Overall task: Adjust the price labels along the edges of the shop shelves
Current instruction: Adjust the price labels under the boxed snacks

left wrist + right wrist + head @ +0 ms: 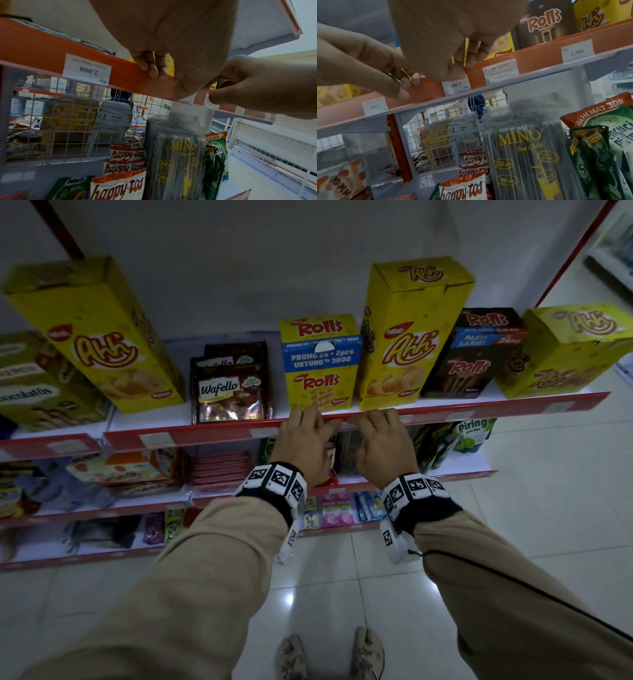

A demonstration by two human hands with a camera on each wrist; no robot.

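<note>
- Your left hand [305,440] is up at the top shelf's red edge strip [191,434], fingers [153,69] curled over its top lip, gripping the strip just below the yellow Rolls box [320,364].
- Your right hand [383,443] sits just beside it on the same strip, fingers hooked over the lip, thumb on a small price label [456,85] reading 1.500, upside down.
- Hands close together, approx. touching in the head view.
- Other labels in the strip: 2.000 label [86,69] to the left (also upside down), 10.000 label [500,70] just right of your right hand.
- Shelf below: straw pack [523,155], snack bags [120,188].
</note>
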